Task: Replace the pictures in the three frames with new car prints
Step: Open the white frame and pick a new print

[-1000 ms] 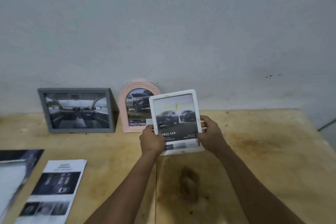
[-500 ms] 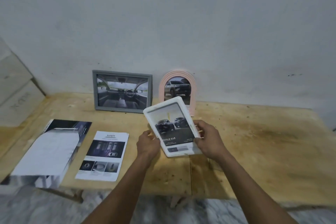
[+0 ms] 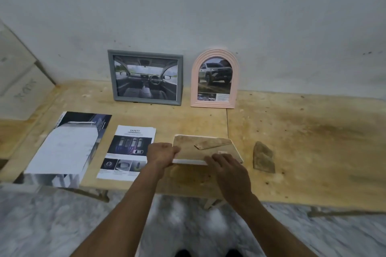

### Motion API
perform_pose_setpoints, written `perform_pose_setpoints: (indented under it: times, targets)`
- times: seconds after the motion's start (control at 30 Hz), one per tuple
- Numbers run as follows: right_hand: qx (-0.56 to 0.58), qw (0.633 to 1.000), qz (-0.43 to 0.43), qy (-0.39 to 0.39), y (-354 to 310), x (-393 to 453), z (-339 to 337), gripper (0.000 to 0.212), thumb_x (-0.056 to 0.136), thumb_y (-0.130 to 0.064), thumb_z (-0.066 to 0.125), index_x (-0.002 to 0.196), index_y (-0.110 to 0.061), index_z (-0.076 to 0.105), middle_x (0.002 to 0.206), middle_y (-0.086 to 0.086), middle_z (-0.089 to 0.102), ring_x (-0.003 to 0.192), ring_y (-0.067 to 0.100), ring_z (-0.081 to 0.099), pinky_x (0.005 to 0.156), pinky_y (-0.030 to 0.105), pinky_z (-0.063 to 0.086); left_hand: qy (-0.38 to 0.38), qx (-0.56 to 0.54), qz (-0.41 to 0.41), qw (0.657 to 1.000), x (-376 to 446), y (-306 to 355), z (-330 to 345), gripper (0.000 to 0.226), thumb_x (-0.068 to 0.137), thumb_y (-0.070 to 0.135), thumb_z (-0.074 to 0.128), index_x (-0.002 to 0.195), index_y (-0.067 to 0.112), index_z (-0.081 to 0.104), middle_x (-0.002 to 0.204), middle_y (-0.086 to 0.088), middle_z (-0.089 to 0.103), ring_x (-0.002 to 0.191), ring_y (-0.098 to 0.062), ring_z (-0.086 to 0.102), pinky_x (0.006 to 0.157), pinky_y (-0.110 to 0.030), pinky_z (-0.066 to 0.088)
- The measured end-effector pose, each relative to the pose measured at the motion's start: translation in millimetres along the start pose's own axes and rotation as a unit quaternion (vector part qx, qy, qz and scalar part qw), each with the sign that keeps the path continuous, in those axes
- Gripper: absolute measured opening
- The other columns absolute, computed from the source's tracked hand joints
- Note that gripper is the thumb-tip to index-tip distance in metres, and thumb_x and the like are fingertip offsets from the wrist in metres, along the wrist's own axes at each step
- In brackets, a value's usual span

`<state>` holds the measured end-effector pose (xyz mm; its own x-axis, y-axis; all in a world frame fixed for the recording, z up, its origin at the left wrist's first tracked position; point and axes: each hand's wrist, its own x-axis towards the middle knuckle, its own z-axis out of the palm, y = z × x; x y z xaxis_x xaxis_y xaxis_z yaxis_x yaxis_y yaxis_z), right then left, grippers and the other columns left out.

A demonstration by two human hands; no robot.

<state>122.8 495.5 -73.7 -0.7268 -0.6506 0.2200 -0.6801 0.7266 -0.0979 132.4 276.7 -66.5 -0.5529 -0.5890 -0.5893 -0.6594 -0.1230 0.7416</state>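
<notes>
The white frame (image 3: 205, 151) lies face down on the desk (image 3: 302, 142). The left hand (image 3: 161, 152) grips its left edge. The right hand (image 3: 224, 166) rests on its back, fingers loosely bent.

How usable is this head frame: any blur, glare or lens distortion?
Head view: dim, flat light and no glare; the floor is smeared by motion blur; the table edge bows from the wide-angle lens; the face-down white frame and both hands read softly.
</notes>
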Motion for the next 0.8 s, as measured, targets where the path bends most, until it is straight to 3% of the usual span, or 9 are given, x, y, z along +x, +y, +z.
perform_pose_setpoints:
  times: [0.1,0.23,0.33,0.4,0.47,0.6,0.73,0.8]
  targets:
    - [-0.002,0.999,0.005,-0.035,-6,-11,17,0.032,0.079,-0.017,0.046,0.104,-0.023,0.065,0.096,0.000,0.068,0.088,0.025,0.063,0.063,0.034,0.054,0.028,0.059,0.007,0.998,-3,-16,6,0.017,0.070,0.011,0.085,0.080,0.005,0.072,0.078,-0.018,0.066,0.075,-0.024,0.061,0.070,-0.033,0.055]
    - [0.008,0.995,0.020,-0.100,-7,-22,36,0.032,0.075,-0.018,0.042,0.100,-0.025,0.062,0.097,-0.003,0.063,0.092,0.026,0.059,0.065,0.037,0.052,0.026,0.119,0.016,0.992,-2,-31,15,0.020,0.070,0.010,0.081,0.066,0.018,0.062,0.082,-0.009,0.071,0.080,-0.028,0.067,0.075,-0.041,0.059]
    - [0.013,0.991,0.029,-0.127,-8,-26,44,0.027,0.072,-0.016,0.057,0.097,-0.024,0.064,0.097,-0.002,0.064,0.092,0.026,0.061,0.066,0.037,0.052,0.022,0.176,0.045,0.983,4,-42,21,0.019,0.064,0.019,0.080,0.077,0.015,0.066,0.087,-0.011,0.072,0.087,-0.032,0.068,0.076,-0.041,0.058]
    - [0.017,0.988,0.038,-0.149,-9,-30,50,0.033,0.064,-0.014,0.075,0.095,-0.022,0.067,0.096,-0.001,0.066,0.090,0.026,0.062,0.065,0.038,0.054,0.022,0.217,0.064,0.974,7,-46,24,0.024,0.069,0.018,0.076,0.091,0.008,0.068,0.092,-0.014,0.071,0.091,-0.034,0.066,0.075,-0.036,0.053]
    - [0.015,0.987,0.047,-0.153,-9,-34,56,0.033,0.061,-0.012,0.077,0.091,-0.022,0.069,0.091,-0.002,0.067,0.087,0.025,0.064,0.064,0.037,0.054,0.022,0.239,0.083,0.967,8,-49,26,0.025,0.077,0.016,0.069,0.100,0.005,0.066,0.099,-0.017,0.070,0.096,-0.037,0.063,0.073,-0.034,0.047]
    - [0.055,0.987,0.070,-0.134,-8,-34,55,0.034,0.059,-0.010,0.071,0.090,-0.026,0.068,0.091,-0.007,0.067,0.088,0.023,0.063,0.067,0.036,0.053,0.034,0.275,0.121,0.953,11,-50,31,0.030,0.081,0.016,0.062,0.109,0.005,0.060,0.106,-0.017,0.066,0.100,-0.038,0.060,0.074,-0.037,0.047]
    - [0.132,0.975,0.175,-0.023,5,-20,54,0.023,0.080,-0.020,0.059,0.102,-0.020,0.067,0.101,-0.002,0.066,0.093,0.024,0.060,0.071,0.037,0.053,0.047,0.325,0.191,0.925,16,-48,40,0.042,0.087,0.026,0.060,0.125,0.009,0.055,0.123,-0.015,0.057,0.115,-0.038,0.053,0.090,-0.048,0.048]
    - [0.144,0.963,0.227,0.020,13,-14,57,0.033,0.082,-0.024,0.051,0.111,-0.016,0.064,0.112,0.004,0.062,0.101,0.027,0.057,0.079,0.039,0.051,0.060,0.350,0.221,0.908,20,-48,45,0.038,0.091,0.029,0.056,0.125,0.012,0.054,0.129,-0.014,0.053,0.118,-0.037,0.049,0.092,-0.050,0.046]
